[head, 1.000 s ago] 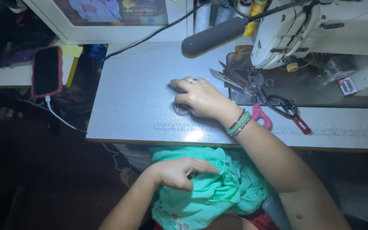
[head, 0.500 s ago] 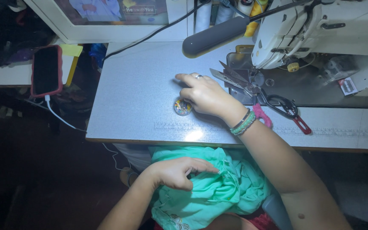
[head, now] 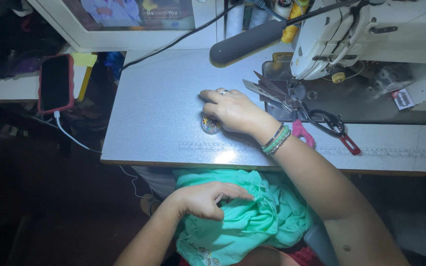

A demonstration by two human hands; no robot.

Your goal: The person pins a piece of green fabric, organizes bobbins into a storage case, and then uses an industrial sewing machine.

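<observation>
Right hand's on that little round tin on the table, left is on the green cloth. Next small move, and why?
Probably pinch a pin out of the small round tin. The right hand rests over it with fingertips at its rim, but nothing shows between the fingers yet. The left hand pinches a fold of the green cloth in the lap, as if waiting. The tin's contents are too small to tell for sure.

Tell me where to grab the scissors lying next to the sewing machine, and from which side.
Take the scissors by the black handle loops, coming from the table's front edge. They lie flat, blades pointing away-left toward the machine, loops nearest the person and clear of the right hand.
</observation>
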